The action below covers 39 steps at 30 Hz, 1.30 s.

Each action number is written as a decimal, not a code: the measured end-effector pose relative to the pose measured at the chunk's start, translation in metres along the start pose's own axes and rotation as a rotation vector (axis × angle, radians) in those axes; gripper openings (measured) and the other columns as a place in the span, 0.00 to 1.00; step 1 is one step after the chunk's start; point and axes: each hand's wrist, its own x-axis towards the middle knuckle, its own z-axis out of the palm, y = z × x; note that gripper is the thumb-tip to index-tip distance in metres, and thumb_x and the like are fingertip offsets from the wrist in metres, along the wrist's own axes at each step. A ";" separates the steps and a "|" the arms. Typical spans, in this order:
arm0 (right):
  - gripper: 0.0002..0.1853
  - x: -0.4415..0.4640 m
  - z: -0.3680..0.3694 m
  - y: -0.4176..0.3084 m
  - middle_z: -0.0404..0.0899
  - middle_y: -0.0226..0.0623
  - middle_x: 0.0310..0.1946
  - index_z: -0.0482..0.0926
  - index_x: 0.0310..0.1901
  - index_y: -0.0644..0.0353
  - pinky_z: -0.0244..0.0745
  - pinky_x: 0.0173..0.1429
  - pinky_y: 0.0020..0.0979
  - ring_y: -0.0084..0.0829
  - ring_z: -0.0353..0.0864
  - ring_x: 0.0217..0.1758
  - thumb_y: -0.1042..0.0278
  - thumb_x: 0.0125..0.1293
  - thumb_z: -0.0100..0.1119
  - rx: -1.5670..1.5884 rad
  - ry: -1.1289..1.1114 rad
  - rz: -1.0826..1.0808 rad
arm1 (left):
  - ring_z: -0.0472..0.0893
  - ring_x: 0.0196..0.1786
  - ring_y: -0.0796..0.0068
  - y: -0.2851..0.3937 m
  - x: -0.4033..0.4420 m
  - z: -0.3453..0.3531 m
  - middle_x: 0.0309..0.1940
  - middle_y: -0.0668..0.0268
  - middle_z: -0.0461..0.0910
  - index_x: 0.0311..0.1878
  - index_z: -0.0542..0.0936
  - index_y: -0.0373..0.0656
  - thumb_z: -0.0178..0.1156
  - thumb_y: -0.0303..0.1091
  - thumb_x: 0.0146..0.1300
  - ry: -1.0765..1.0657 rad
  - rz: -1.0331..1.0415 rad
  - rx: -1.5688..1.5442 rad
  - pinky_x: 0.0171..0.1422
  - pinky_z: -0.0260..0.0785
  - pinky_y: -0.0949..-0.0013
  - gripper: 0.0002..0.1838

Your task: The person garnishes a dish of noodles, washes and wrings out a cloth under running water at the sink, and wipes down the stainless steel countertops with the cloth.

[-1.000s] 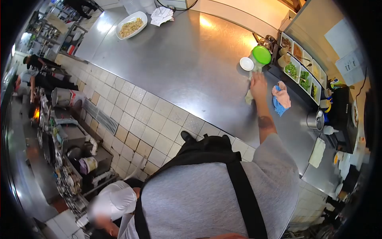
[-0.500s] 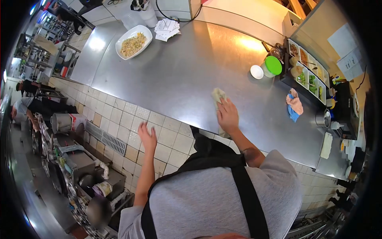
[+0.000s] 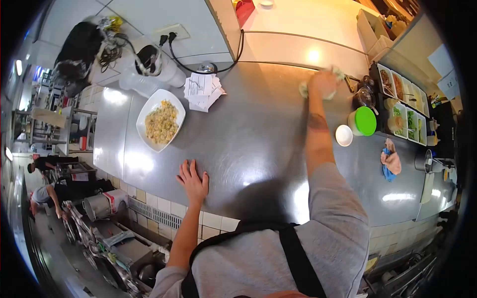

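Note:
My right hand [image 3: 323,85] is stretched to the far side of the steel counter [image 3: 238,129], pressing on a pale cloth [image 3: 339,74]. The cloth sticks out on both sides of the hand, and motion blurs them both. My left hand [image 3: 194,183] lies flat near the counter's front edge, holding nothing, with its fingers apart. Beyond it stands a white dish of fried rice [image 3: 161,123]. A small white bowl [image 3: 344,135] and a tub with a green lid [image 3: 365,121] are on the counter to the right of my right arm.
Paper slips [image 3: 202,90] lie by the wall, below a plugged-in cable [image 3: 198,70]. Ingredient trays [image 3: 403,94] line the right side, with a pink and blue cloth [image 3: 390,160] nearby. Two people work at the left, near a large pot [image 3: 102,204].
My right hand has swept the pale cloth from the front of the counter to its far edge. My left hand has come down onto the counter, and the view has shifted forward.

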 end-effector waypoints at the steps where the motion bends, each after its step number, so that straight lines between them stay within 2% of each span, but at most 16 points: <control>1: 0.17 0.011 0.016 -0.029 0.75 0.42 0.48 0.76 0.46 0.60 0.66 0.53 0.41 0.39 0.72 0.52 0.58 0.63 0.47 0.028 -0.055 0.062 | 0.53 0.69 0.49 0.000 -0.001 -0.001 0.67 0.55 0.56 0.65 0.62 0.46 0.52 0.47 0.59 -0.017 0.003 0.002 0.67 0.39 0.35 0.32; 2: 0.13 0.016 0.030 -0.066 0.77 0.38 0.43 0.77 0.41 0.57 0.69 0.47 0.38 0.33 0.74 0.47 0.59 0.63 0.47 0.062 -0.107 0.124 | 0.53 0.70 0.48 0.000 0.002 -0.002 0.67 0.54 0.55 0.65 0.62 0.45 0.52 0.46 0.58 -0.029 0.012 0.000 0.67 0.39 0.36 0.32; 4: 0.08 -0.001 0.051 -0.133 0.78 0.38 0.31 0.79 0.31 0.57 0.71 0.39 0.37 0.33 0.77 0.36 0.66 0.59 0.49 0.152 0.086 -0.325 | 0.52 0.70 0.47 -0.001 0.010 -0.003 0.67 0.53 0.55 0.65 0.62 0.44 0.52 0.46 0.58 -0.029 0.036 0.003 0.67 0.39 0.36 0.32; 5: 0.07 -0.011 0.056 -0.173 0.78 0.40 0.29 0.78 0.27 0.58 0.71 0.39 0.39 0.35 0.77 0.34 0.69 0.56 0.50 0.447 0.119 -0.336 | 0.52 0.70 0.46 -0.001 0.009 -0.004 0.67 0.52 0.55 0.65 0.62 0.42 0.52 0.47 0.58 -0.058 0.030 0.016 0.67 0.38 0.36 0.33; 8: 0.08 -0.034 0.035 -0.232 0.78 0.45 0.30 0.78 0.26 0.61 0.72 0.42 0.42 0.42 0.78 0.37 0.69 0.56 0.49 0.769 0.168 -0.808 | 0.51 0.70 0.46 -0.001 0.011 0.001 0.67 0.51 0.54 0.65 0.62 0.41 0.50 0.49 0.58 -0.085 0.032 0.033 0.68 0.37 0.36 0.34; 11: 0.11 -0.004 0.066 -0.233 0.77 0.45 0.29 0.77 0.26 0.62 0.74 0.43 0.43 0.43 0.77 0.34 0.67 0.60 0.49 0.844 -0.076 -0.890 | 0.50 0.70 0.45 -0.004 0.013 0.001 0.68 0.50 0.53 0.65 0.62 0.42 0.50 0.50 0.58 -0.096 0.018 0.020 0.67 0.36 0.34 0.34; 16: 0.11 0.128 0.130 -0.100 0.77 0.46 0.27 0.76 0.29 0.62 0.74 0.35 0.43 0.42 0.78 0.31 0.64 0.61 0.49 0.484 0.127 -0.529 | 0.49 0.71 0.44 -0.010 0.015 0.006 0.68 0.49 0.52 0.65 0.62 0.42 0.51 0.51 0.57 -0.108 -0.003 0.020 0.67 0.33 0.33 0.35; 18: 0.10 0.165 0.110 -0.028 0.80 0.44 0.31 0.80 0.37 0.57 0.76 0.38 0.43 0.40 0.80 0.35 0.62 0.57 0.56 0.201 -0.061 -0.296 | 0.49 0.71 0.46 -0.007 0.014 0.005 0.69 0.50 0.51 0.66 0.61 0.41 0.51 0.49 0.56 -0.116 0.015 0.046 0.69 0.34 0.36 0.35; 22: 0.14 0.157 0.073 0.009 0.81 0.45 0.32 0.80 0.36 0.61 0.78 0.40 0.41 0.43 0.82 0.35 0.58 0.60 0.54 0.022 0.041 -0.226 | 0.49 0.71 0.46 -0.006 0.016 0.002 0.69 0.52 0.51 0.65 0.62 0.43 0.55 0.47 0.53 -0.150 -0.056 0.002 0.69 0.34 0.35 0.36; 24: 0.12 0.153 0.111 -0.001 0.81 0.45 0.35 0.80 0.36 0.59 0.77 0.40 0.41 0.44 0.81 0.35 0.61 0.61 0.50 0.095 0.208 -0.477 | 0.49 0.71 0.46 -0.008 0.017 0.000 0.69 0.54 0.52 0.65 0.62 0.45 0.56 0.47 0.52 -0.143 -0.076 -0.011 0.69 0.36 0.35 0.36; 29: 0.09 0.014 0.012 -0.093 0.76 0.46 0.27 0.76 0.33 0.59 0.72 0.34 0.41 0.42 0.78 0.29 0.66 0.64 0.47 0.703 -0.346 -0.677 | 0.50 0.71 0.47 -0.011 0.013 -0.004 0.68 0.54 0.52 0.65 0.63 0.47 0.56 0.47 0.53 -0.113 -0.075 -0.003 0.68 0.37 0.34 0.35; 30: 0.09 -0.029 -0.001 -0.106 0.73 0.44 0.24 0.74 0.32 0.60 0.70 0.31 0.40 0.41 0.75 0.26 0.67 0.65 0.45 0.807 -0.215 -0.752 | 0.50 0.71 0.48 -0.011 0.012 -0.003 0.68 0.54 0.53 0.64 0.64 0.47 0.57 0.47 0.52 -0.082 -0.066 -0.013 0.68 0.37 0.33 0.35; 32: 0.05 -0.113 -0.027 -0.111 0.74 0.44 0.28 0.75 0.35 0.60 0.70 0.35 0.42 0.44 0.75 0.31 0.71 0.59 0.50 0.886 -0.478 -0.801 | 0.51 0.71 0.48 -0.013 0.010 -0.007 0.67 0.54 0.54 0.64 0.64 0.47 0.57 0.47 0.52 -0.048 -0.062 -0.032 0.67 0.37 0.33 0.34; 36: 0.06 -0.286 -0.116 -0.099 0.74 0.45 0.29 0.77 0.32 0.61 0.70 0.37 0.44 0.46 0.75 0.34 0.69 0.57 0.52 0.940 -0.322 -1.057 | 0.61 0.65 0.54 -0.026 0.018 0.003 0.61 0.53 0.63 0.61 0.66 0.41 0.56 0.41 0.57 0.205 -0.211 -0.392 0.67 0.51 0.48 0.28; 37: 0.08 -0.315 -0.164 -0.095 0.73 0.45 0.30 0.77 0.33 0.61 0.70 0.37 0.44 0.47 0.75 0.34 0.67 0.57 0.50 0.684 -0.769 -1.056 | 0.66 0.62 0.57 -0.036 0.023 0.009 0.57 0.53 0.67 0.59 0.67 0.39 0.55 0.39 0.60 0.385 -0.332 -0.612 0.65 0.57 0.56 0.25; 39: 0.09 -0.381 -0.188 -0.055 0.76 0.40 0.41 0.79 0.35 0.57 0.71 0.40 0.40 0.41 0.78 0.45 0.68 0.52 0.55 0.862 -0.528 -1.486 | 0.74 0.52 0.65 -0.068 0.058 0.007 0.50 0.55 0.73 0.58 0.67 0.36 0.50 0.38 0.65 0.449 -0.590 -0.938 0.56 0.65 0.69 0.22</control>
